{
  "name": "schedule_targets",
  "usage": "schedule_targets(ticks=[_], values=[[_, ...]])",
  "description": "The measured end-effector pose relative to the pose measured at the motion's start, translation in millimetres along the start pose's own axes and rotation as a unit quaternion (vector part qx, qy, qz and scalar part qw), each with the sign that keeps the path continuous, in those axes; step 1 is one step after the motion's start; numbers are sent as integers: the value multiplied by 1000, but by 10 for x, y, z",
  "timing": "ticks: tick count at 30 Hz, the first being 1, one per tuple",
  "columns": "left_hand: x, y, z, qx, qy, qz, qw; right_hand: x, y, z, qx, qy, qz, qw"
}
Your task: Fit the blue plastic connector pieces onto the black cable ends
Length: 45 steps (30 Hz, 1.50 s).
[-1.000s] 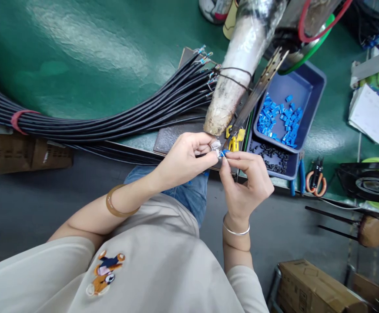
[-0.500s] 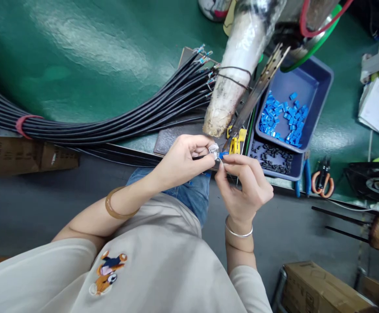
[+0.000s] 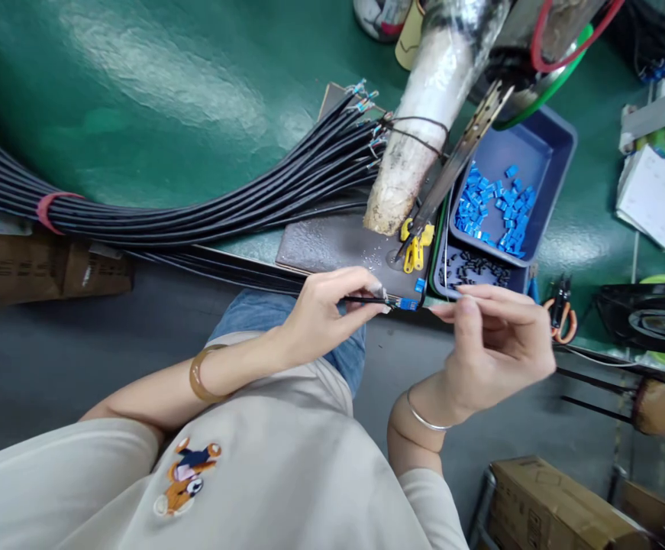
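Note:
My left hand (image 3: 340, 305) pinches a black cable (image 3: 359, 299) close to its end. Thin coloured wires there run into a blue connector (image 3: 408, 304), which points right, past my fingertips. My right hand (image 3: 495, 340) is apart from the connector, to its right, in front of the bins. Its thumb and fingers are pinched, and a thin silvery wire (image 3: 446, 263) rises from about the fingertips. One loose blue connector (image 3: 420, 285) lies on the edge of the dark board (image 3: 326, 244), beyond the held one. Yellow clips (image 3: 418, 252) sit beneath a slanted metal arm (image 3: 452, 168).
A bundle of black cables (image 3: 195, 221) lies across the green bench (image 3: 166, 99). A wrapped white duct (image 3: 406, 153) hangs over the board. One bin (image 3: 561, 168) holds blue connectors, another (image 3: 518, 281) small black parts. Orange-handled cutters (image 3: 561, 313) lie right.
My hands have moved apart: the right went right, away from the connector, and the left came slightly down with the cable. The blue connector and yellow clips show more fully.

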State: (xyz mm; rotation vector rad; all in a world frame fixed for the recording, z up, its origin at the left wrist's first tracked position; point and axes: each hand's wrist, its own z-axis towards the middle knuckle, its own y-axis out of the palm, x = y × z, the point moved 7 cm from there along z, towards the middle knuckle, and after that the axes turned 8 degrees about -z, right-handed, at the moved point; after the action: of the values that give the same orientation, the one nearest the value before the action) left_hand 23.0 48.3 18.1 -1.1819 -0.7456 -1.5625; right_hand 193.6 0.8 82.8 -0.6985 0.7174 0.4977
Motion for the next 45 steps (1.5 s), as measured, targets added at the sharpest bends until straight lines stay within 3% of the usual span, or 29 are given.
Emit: schedule_targets(ticks=[3, 5, 7, 9, 10, 12, 15, 18, 22, 25, 28, 33, 45], values=[[216, 105, -176, 13, 170, 123, 978, 38, -104, 30, 20, 28, 58, 998], [327, 207, -254, -16, 238, 202, 950, 23, -148, 33, 29, 16, 84, 996], [316, 298, -240, -120, 209, 199, 950, -14, -206, 3, 57, -2, 82, 995], [222, 312, -187, -238, 93, 93, 962, -60, -234, -55, 72, -6, 24, 997], [169, 272, -153, -262, 20, 23, 965, -84, -220, -86, 63, -4, -20, 998], [59, 113, -66, -223, -109, -77, 966, -112, -119, -143, 3, 6, -94, 996], [-22, -62, -2, -143, -187, -136, 962, -90, 125, -214, -124, 23, -124, 984], [-3, -87, -5, -117, -171, -130, 970, -10, 313, -232, -190, 53, -106, 975], [93, -177, 10, -31, -90, -84, 992, 105, 458, -245, -237, 96, -28, 966], [115, -170, 25, -22, -71, -71, 995, 103, 366, -243, -176, 85, -29, 980], [76, -114, 36, -34, -91, -97, 991, -19, 194, -264, -84, 14, -76, 993], [33, -62, 49, -45, -114, -93, 988, -218, 263, -378, -148, -137, -131, 971], [-27, -35, 82, -49, -143, -132, 980, -152, 331, -418, -172, -160, -161, 958]])
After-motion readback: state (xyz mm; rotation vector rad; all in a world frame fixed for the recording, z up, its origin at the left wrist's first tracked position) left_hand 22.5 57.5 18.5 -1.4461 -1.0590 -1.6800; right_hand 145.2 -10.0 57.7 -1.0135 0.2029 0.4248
